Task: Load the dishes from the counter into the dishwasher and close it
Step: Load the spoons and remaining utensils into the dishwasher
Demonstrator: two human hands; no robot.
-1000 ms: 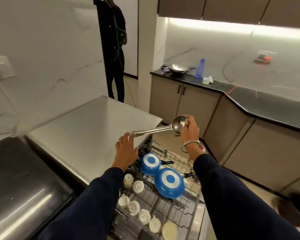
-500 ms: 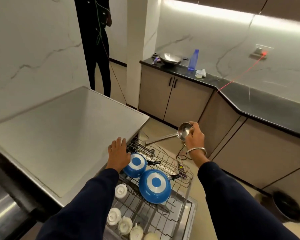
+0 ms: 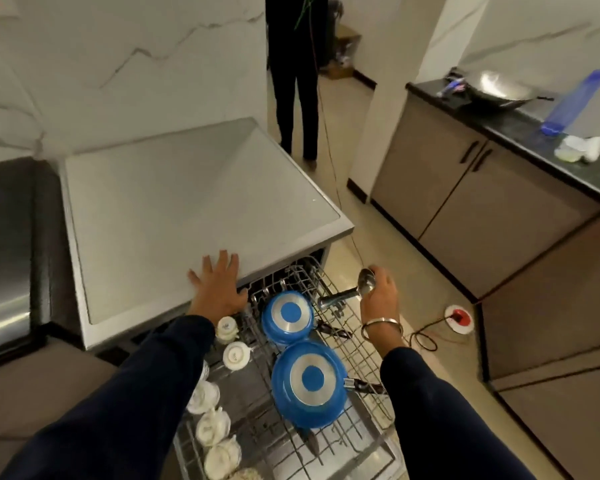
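My right hand [image 3: 378, 296] grips a steel ladle [image 3: 364, 282] by its bowl, low over the far end of the pulled-out dishwasher rack [image 3: 352, 327]; the handle points left into the wires. My left hand [image 3: 219, 289] rests flat, fingers spread, on the front edge of the grey dishwasher top [image 3: 187, 202]. Two blue pans lie upside down in the rack, one far [image 3: 286, 315], one near [image 3: 309, 382]. Several white cups [image 3: 234, 355] stand in a row along the rack's left side.
A person in dark clothes [image 3: 297, 74] stands beyond the dishwasher. To the right runs a dark counter [image 3: 520, 129] with a wok [image 3: 496, 88], a blue bottle [image 3: 568, 105] and a white object. A cable and a red-white socket [image 3: 459, 318] lie on the floor.
My right hand has lowered the ladle from chest height down to the rack's far end. My left hand stays on the dishwasher top. My view has tilted downward.
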